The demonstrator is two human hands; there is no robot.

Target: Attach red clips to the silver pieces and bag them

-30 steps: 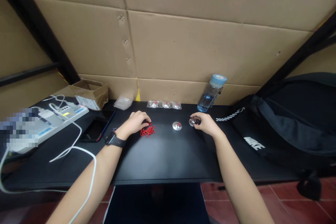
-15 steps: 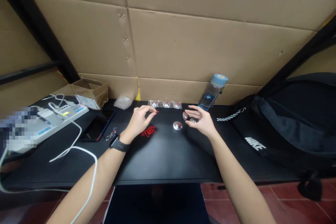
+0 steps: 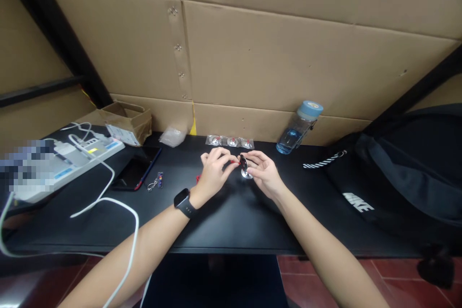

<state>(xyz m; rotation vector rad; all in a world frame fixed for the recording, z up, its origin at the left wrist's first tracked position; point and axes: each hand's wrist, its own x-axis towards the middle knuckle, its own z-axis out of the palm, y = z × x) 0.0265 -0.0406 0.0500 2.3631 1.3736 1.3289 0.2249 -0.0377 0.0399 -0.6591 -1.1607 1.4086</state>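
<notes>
Left hand (image 3: 214,172) pinches red cord (image 3: 235,162), right hand (image 3: 266,174) disc (image 3: 243,162)

Cardboard panels (image 3: 270,53), a black desktop (image 3: 224,224), power strip (image 3: 81,156) and bag (image 3: 411,173) suggest a personal desk nook.

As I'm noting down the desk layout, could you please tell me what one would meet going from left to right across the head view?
White power strip, dark phone, small keychain, crumpled clear plastic, left hand, shiny held disc, right hand, water bottle, black bag.
</notes>
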